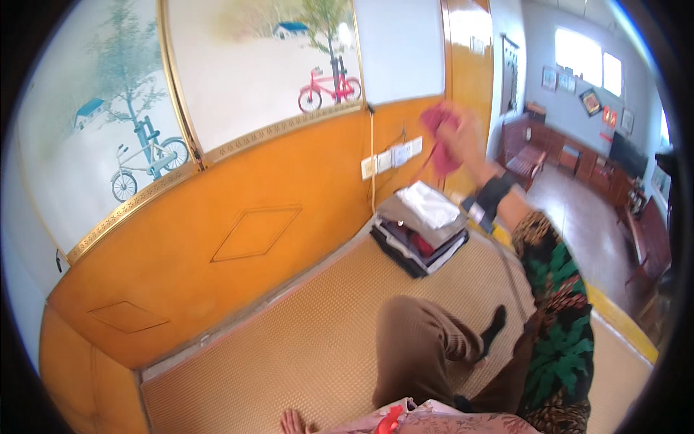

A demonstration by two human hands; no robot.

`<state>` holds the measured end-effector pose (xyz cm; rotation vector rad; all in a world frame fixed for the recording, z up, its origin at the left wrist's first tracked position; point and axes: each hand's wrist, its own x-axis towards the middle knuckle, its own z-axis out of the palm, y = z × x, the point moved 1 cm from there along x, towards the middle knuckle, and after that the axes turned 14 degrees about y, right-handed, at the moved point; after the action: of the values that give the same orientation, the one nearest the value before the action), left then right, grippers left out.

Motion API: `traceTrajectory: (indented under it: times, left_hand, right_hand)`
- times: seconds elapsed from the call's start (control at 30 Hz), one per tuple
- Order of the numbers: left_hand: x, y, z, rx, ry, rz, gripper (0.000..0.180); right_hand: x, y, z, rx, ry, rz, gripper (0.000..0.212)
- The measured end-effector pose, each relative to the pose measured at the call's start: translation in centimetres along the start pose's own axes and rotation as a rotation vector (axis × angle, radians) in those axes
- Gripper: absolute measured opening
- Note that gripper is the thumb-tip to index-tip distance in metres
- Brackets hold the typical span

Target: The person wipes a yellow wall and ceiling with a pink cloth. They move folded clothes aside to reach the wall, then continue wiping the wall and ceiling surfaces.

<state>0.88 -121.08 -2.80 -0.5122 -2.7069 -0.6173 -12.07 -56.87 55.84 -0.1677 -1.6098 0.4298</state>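
"Lining the wall at far left: a gold-trimmed pale panel painted with a white bicycle. Next along, a similar panel with a red bicycle. Below both, orange-brown wood boarding with carved diamonds."

"Left hand?"

"Left hand at the bottom edge, on a tan woven mat. Fingers straight, slightly parted, no object seen in them. Only part of the hand shows."

"Further right?"

"White wall sockets on the boarding. Under them, on the mat, a stack of folded dark and grey clothes, folded white cloth on top. In front of it, the person's bent knee in brown trousers."

"Right hand and its load?"

"Dark pink cloth, raised beside the sockets, above the stack. Right hand closed on it, fingers bunched into the fabric; blurred, so exact finger placement can't be told. Black wristband behind the hand."

"Far right?"

"Dark red wooden chair, then a long low wooden cabinet along the back wall."
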Motion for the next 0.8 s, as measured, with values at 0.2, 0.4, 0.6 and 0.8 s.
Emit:
traceTrajectory:
  times: [0.2, 0.4, 0.6, 0.8]
  left_hand:
    - [1.6, 2.1, 0.3, -0.064, 0.045, 0.029, 0.085]
    - [1.5, 2.2, 0.1, -0.081, 0.042, 0.011, 0.083]
    - [2.4, 2.4, -1.2, -0.095, 0.044, 0.01, 0.082]
    - [2.6, 2.5, -1.9, -0.102, 0.054, 0.014, 0.08]
  right_hand:
    - [21.7, -5.2, -11.8, -0.337, 0.358, -0.421, 0.047]
    - [10.4, 0.5, -2.7, -0.309, 0.15, -0.182, 0.043]
    - [-2.8, 6.4, 10.3, -0.299, -0.02, 0.008, 0.04]
    - [-6.4, 4.4, 17.6, -0.164, -0.127, 0.058, 0.043]
